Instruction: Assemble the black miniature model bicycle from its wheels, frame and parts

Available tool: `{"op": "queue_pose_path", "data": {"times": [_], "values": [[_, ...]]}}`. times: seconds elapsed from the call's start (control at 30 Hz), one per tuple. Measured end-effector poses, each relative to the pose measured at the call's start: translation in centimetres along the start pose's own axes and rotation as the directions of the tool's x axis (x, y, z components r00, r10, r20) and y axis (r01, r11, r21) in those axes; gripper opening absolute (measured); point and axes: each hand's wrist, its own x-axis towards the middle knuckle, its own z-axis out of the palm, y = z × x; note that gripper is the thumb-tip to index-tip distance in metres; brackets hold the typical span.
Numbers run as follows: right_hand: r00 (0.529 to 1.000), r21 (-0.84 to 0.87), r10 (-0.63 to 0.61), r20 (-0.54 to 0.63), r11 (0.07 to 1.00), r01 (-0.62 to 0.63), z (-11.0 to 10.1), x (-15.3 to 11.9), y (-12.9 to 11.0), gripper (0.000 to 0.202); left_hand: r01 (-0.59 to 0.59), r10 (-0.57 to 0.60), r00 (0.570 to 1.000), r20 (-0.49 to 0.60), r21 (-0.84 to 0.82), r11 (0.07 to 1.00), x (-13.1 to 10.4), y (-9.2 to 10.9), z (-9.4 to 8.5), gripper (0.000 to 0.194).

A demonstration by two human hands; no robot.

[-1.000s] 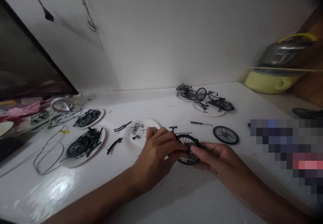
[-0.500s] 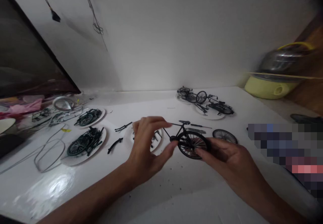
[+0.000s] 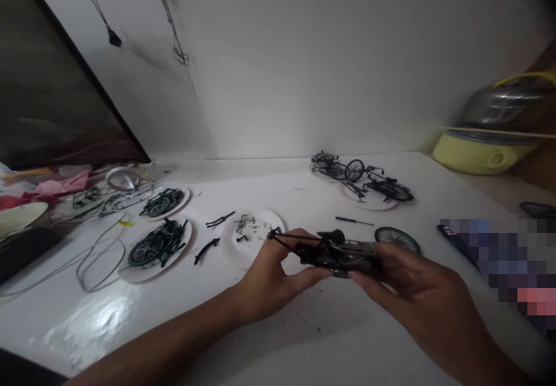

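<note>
Between both hands is a black model bicycle (image 3: 334, 252), tilted so that its saddle and rear rack face me. My right hand (image 3: 421, 293) grips it around the rear wheel. The thumb and fingers of my left hand (image 3: 269, 276) are closed on the frame near the pedals. No front wheel shows on the held bicycle. A loose spoked wheel (image 3: 397, 240) lies behind my right hand, with a small screwdriver (image 3: 354, 221) to its left. Left of my hands, a fork (image 3: 220, 219) and a curved black mudguard (image 3: 206, 251) lie by a paper plate (image 3: 230, 250) of small parts.
Plates of dark bicycle parts (image 3: 158, 247) stand at the left, near a looped cable (image 3: 82, 270). More model bicycles (image 3: 382, 186) are on plates at the back right. Tiny screws (image 3: 304, 322) are scattered in front of me. A yellow pot (image 3: 473, 154) stands far right.
The bicycle has turned from a side view to a view from above its saddle. My left hand has moved in and closed on the frame. The view has shifted slightly.
</note>
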Motion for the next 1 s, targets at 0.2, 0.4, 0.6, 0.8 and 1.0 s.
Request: {"op": "queue_pose_path", "data": {"times": [0.2,0.4,0.6,0.8,1.0], "values": [[0.930,-0.152,-0.348,0.116,0.919,0.363,-0.6,-0.3,0.5,0.038,-0.268,0.246,0.956,0.162,0.128,0.955,0.3,1.7,-0.6,0.025],[0.829,-0.157,-0.527,0.186,0.817,0.555,-1.0,-0.3,0.5,0.040,-0.448,0.402,0.891,0.213,0.254,0.857,0.2,1.8,-0.8,0.031],[0.820,-0.151,-0.537,0.199,0.810,0.567,-1.1,-0.1,0.5,0.035,-0.523,0.479,0.852,0.210,0.324,0.788,0.4,1.9,-0.9,0.023],[0.840,-0.191,-0.506,0.196,0.820,0.539,-0.9,0.1,1.0,0.032,-0.582,0.534,0.813,0.233,0.379,0.720,0.7,1.6,-0.8,0.019],[0.896,-0.154,-0.440,0.066,0.882,0.445,-0.6,0.2,1.5,0.023,-0.590,0.547,0.805,0.228,0.393,0.705,0.6,1.3,-0.8,0.024]]}}
